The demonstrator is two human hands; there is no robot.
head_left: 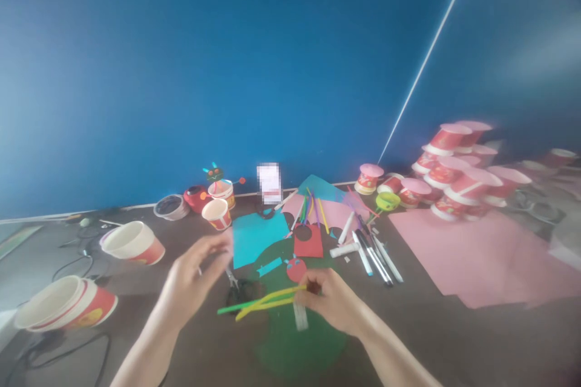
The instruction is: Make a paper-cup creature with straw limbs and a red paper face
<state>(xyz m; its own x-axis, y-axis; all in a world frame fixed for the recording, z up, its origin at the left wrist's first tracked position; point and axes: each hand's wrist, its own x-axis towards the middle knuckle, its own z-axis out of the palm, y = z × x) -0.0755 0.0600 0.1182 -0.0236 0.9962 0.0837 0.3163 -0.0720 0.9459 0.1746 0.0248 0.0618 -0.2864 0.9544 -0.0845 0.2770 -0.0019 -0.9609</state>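
Observation:
Between the thumb and fingers of my right hand (324, 296) are the ends of yellow and green pipe cleaners (263, 301), which stretch out to the left. My left hand (197, 275) is raised left of them, blurred, thumb and fingers apart with nothing visible between them. Scissors (232, 279) lie beyond the free ends of the pipe cleaners. A red paper face (296, 269) with blue ears rests just past my right hand, near a small blue strip (270, 266). Farther back are a red square (308, 242) with a round hole and a blue sheet (256, 234).
Paper cups (131, 243) stand or lie on the left. Markers (379, 259) and a large pink sheet (481, 257) lie right, before stacked red cups (469, 190). Loose pipe cleaners (313, 208) sit at the back. A blue wall (272, 72) rises behind the table.

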